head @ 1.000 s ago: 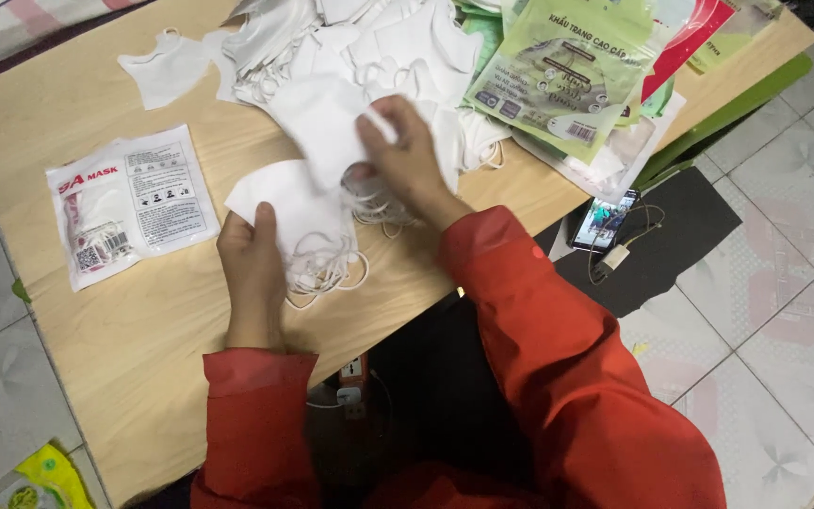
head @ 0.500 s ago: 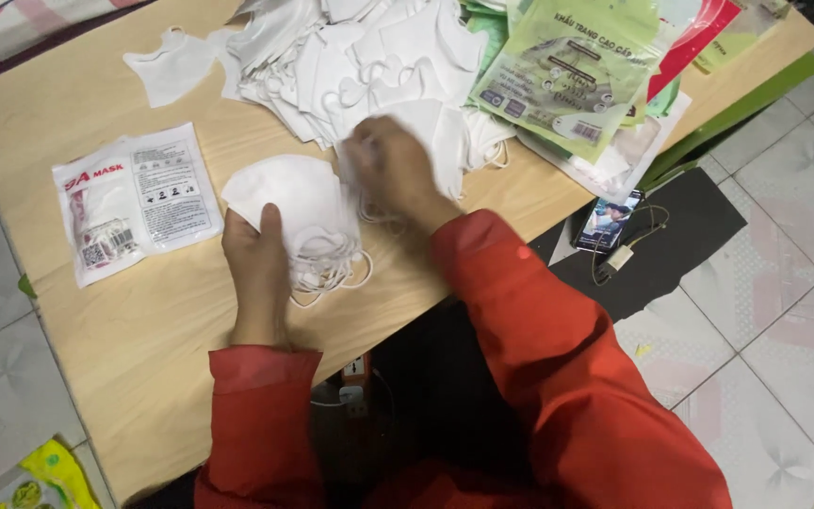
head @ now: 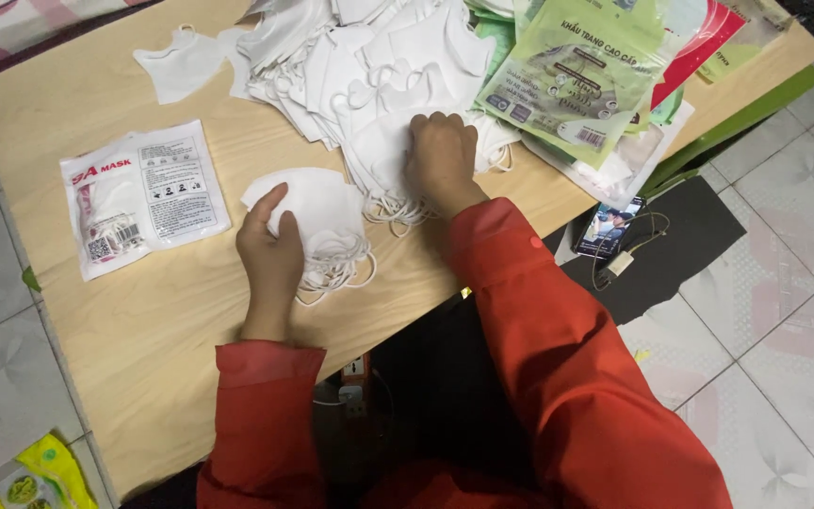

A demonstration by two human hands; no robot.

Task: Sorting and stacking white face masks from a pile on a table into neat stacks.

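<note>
1. Two hands in red sleeves work on a light wooden table (head: 143, 330).
2. Left hand (head: 270, 250): lies flat on a small stack of white masks (head: 317, 207) near the table's front edge, fingers loosely spread, thumb raised against the stack's left rim; ear loops trail out to the right.
3. Right hand (head: 440, 160): knuckles up, fingers curled down into the near edge of the large mask pile (head: 360, 66); what they pinch cannot be told.
4. Sealed white mask packet (head: 143, 196): left of the stack, apart from it.
5. Green packets (head: 581, 71): right of the pile.
</note>
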